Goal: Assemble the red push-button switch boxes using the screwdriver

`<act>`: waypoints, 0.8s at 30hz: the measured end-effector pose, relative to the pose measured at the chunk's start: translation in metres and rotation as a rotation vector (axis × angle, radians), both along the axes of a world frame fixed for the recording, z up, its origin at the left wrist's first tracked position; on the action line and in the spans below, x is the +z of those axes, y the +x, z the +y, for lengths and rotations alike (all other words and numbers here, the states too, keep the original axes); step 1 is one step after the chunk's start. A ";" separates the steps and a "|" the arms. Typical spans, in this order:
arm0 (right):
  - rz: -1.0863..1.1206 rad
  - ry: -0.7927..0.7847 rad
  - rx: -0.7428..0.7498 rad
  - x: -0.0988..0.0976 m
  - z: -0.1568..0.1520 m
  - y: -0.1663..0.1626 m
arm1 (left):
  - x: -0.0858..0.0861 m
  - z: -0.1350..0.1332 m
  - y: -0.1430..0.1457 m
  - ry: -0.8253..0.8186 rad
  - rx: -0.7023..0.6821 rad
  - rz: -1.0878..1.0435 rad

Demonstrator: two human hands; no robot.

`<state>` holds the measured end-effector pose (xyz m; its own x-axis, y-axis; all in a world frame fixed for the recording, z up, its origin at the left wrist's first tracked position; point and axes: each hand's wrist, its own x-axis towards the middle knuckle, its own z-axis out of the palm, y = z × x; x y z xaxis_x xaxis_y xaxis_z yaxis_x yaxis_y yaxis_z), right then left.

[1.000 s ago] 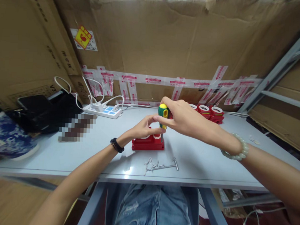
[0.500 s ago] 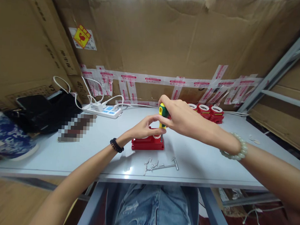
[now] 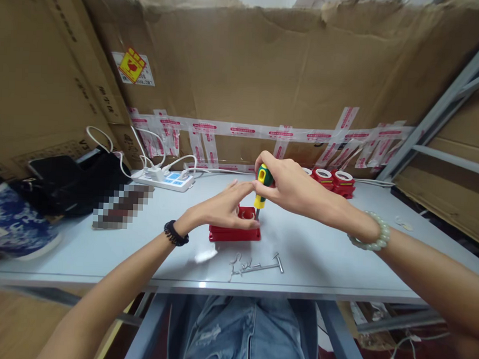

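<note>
My right hand is closed around the yellow and green handle of a screwdriver. The screwdriver stands nearly upright, its metal shaft pointing down at the right end of a red block-shaped part with round openings. My left hand reaches over that part with thumb and index finger spread apart. Its thumb tip lies beside the shaft's lower end, and its index fingertip meets my right hand. The other left fingers are partly hidden. Closer to me lie several small screws and a T-shaped metal tool.
Several red parts with white rings stand at the back right. A white power strip with plugged cables, a black bag and a blue-and-white container are on the left. Cardboard walls the desk's rear.
My left thumb and fingers have parted from around the screwdriver's lower handle; the thumb has dropped toward the shaft's tip. My right hand still holds the screwdriver, now slightly tilted.
</note>
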<state>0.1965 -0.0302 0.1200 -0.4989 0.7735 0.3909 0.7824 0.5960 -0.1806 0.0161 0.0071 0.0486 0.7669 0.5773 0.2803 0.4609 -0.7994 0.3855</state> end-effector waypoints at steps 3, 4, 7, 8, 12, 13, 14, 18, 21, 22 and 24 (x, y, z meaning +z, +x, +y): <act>0.020 -0.008 0.000 0.003 -0.002 0.001 | -0.005 -0.003 -0.009 0.078 0.055 0.123; 0.032 -0.012 -0.003 0.005 -0.004 0.001 | -0.007 -0.005 -0.012 0.097 0.074 0.140; 0.078 -0.018 -0.016 0.012 -0.008 0.002 | -0.014 -0.008 -0.014 0.167 0.098 0.129; 0.092 -0.018 -0.019 0.015 -0.010 0.002 | -0.016 -0.010 -0.013 0.197 0.101 0.117; 0.108 -0.012 -0.035 0.020 -0.016 0.004 | -0.020 -0.016 -0.004 0.306 0.100 0.105; 0.105 -0.008 -0.043 0.019 -0.016 0.005 | -0.022 -0.017 -0.001 0.325 0.089 0.108; 0.103 -0.005 -0.054 0.019 -0.017 0.007 | -0.023 -0.018 0.002 0.338 0.074 0.112; 0.116 0.003 -0.081 0.017 -0.018 0.015 | -0.026 -0.017 0.010 0.348 0.035 0.136; 0.132 0.018 -0.083 0.018 -0.019 0.021 | -0.026 -0.017 0.012 0.329 0.058 0.114; 0.138 0.020 -0.086 0.018 -0.019 0.022 | -0.026 -0.016 0.012 0.325 0.073 0.102; 0.149 0.025 -0.090 0.019 -0.020 0.025 | -0.026 -0.016 0.013 0.321 0.104 0.075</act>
